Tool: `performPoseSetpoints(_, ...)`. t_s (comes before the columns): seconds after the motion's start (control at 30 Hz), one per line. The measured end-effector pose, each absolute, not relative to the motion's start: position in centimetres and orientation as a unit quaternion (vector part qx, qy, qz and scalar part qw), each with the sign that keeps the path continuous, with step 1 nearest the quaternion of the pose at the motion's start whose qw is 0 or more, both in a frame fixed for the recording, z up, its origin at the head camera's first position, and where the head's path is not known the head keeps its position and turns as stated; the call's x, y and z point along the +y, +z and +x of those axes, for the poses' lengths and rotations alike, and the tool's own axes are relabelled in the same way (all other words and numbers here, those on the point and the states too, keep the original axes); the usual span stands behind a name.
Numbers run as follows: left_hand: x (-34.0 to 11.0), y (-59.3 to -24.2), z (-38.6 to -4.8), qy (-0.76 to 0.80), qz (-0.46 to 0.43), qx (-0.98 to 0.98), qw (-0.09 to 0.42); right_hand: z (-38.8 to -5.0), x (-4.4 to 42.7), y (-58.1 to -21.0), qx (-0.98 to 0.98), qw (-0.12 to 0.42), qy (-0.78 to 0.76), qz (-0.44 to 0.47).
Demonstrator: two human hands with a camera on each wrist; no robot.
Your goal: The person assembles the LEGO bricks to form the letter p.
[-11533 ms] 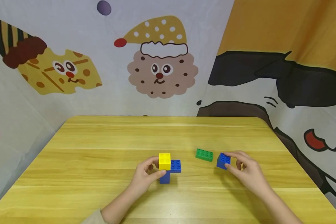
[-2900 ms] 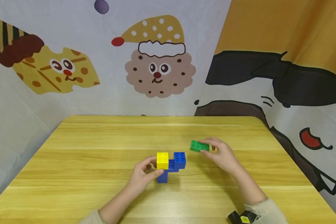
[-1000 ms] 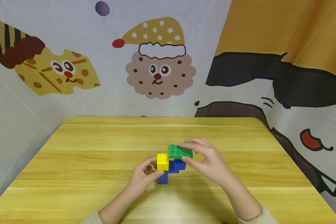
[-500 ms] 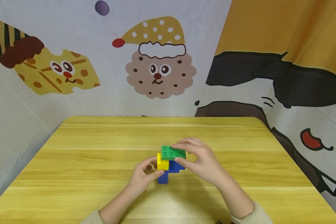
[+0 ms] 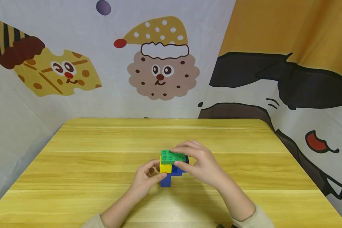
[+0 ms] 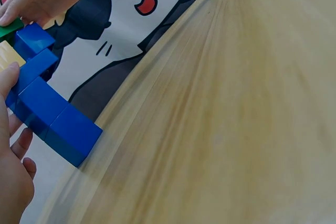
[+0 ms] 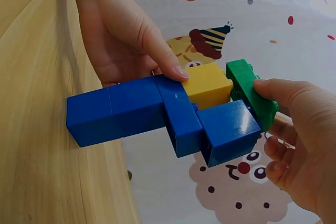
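A stack of toy building bricks stands upright on the table, with blue bricks [image 7: 115, 116] as its column. Across the column lies a flatter blue brick [image 7: 181, 114], which carries a yellow brick [image 5: 165, 168] and a square blue brick [image 7: 231, 129] side by side. My left hand [image 5: 146, 176] grips the stack at the yellow brick, thumb in front. Between thumb and fingers my right hand [image 5: 200, 162] pinches a green eight-stud brick [image 5: 171, 156] over those two. In the right wrist view a narrow gap with yellow studs shows beneath the green brick.
The wooden table [image 5: 102, 152] spreads around the stack on all sides. Behind it hangs a cloth [image 5: 114, 104] printed with cartoon figures. A dark object [image 5: 220, 225] near the right sleeve is cut off by the bottom edge.
Earlier, my right hand set the square blue brick on the stack, then picked the green brick off the table. The green brick has moved left and down over the yellow one. My left hand stays put.
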State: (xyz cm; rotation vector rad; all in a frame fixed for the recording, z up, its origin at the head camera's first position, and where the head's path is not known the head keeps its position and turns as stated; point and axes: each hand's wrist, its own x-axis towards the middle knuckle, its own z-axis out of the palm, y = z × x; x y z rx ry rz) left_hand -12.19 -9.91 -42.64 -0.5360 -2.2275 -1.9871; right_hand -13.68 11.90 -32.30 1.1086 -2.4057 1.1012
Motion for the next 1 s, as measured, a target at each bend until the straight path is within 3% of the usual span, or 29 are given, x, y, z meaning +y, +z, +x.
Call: performPoseSetpoints(1.0,-10.10,-42.57,-12.33,-0.653,-0.181,-0.733,0.052,-13.55,11.26,-32.66,-0.834,0.136,0.373,0.384)
